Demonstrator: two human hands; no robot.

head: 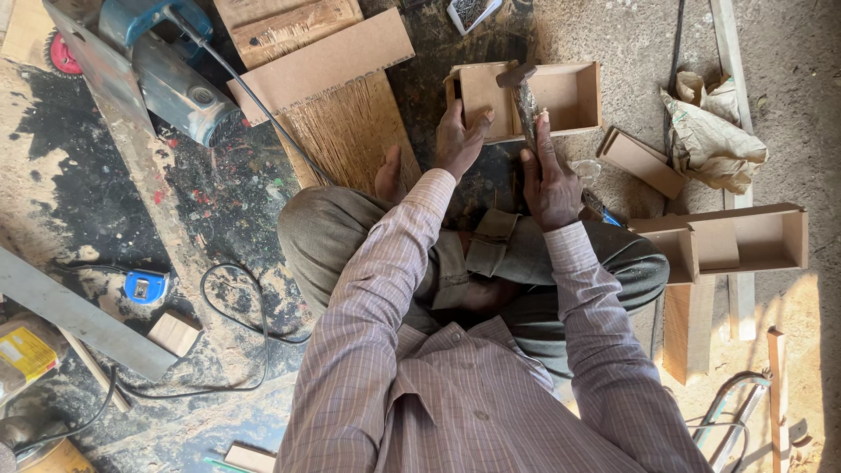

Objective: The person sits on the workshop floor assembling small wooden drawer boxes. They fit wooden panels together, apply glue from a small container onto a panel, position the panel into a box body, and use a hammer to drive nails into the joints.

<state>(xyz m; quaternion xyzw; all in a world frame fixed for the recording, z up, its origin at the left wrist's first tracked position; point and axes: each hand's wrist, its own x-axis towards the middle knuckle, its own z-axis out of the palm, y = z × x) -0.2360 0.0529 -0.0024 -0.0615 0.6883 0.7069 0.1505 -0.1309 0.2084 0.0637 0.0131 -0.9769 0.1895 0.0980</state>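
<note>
Sitting cross-legged on the dusty workshop floor, the person has a small open-topped box of pale brown fibreboard [561,96] lying straight ahead of the knees, just beyond both hands. The right hand [550,180] is closed in a full fist around the worn wooden handle of a hammer [524,101]; that handle runs nearly straight away from the body, and the dark metal head sits at the far end over the box's upper rim, beside an inner divider panel. The left hand [459,140] is half open, fingers loosely spread and pressed against the box's near-left wall, thumb apart from the fingers; it steadies the box and grips nothing else that can be seen. So the box's long axis runs left to right, crosswise to the hammer handle, and both hands meet it from the near side, the left at its left end, the right nearer its middle. Whether a nail stands under the hammer head cannot be told. A blue circular saw [162,61] lies well apart at the far left, and a second, longer fibreboard box [745,241] rests to the right of the knee.
</note>
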